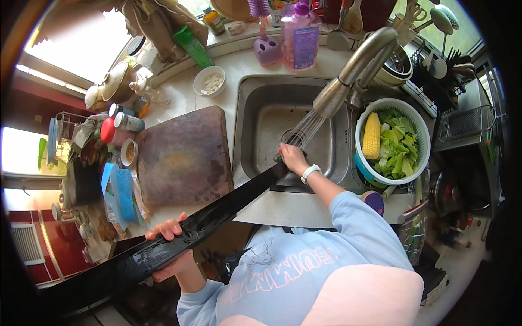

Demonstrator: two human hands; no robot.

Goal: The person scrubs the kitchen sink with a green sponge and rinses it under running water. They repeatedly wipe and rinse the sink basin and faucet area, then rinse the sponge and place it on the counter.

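My left hand (173,248) grips a long, wet black panel (228,205), fingers over its upper face and thumb side beneath. The panel runs from the lower left corner up to the sink. At its far end, my right hand (293,158), with a white watch on the wrist, is closed on something dark green, largely hidden; whether it also grips the panel I cannot tell. Water sprays from the metal faucet (332,98) beside that hand into the stainless steel sink (261,122).
Left of the sink lies a wooden cutting board (183,157), with a bowl of peeled garlic cloves (209,81) behind. On the right stands a colander (424,150) holding corn (371,136) and leafy greens (397,142). A purple soap bottle (301,38) stands behind the sink.
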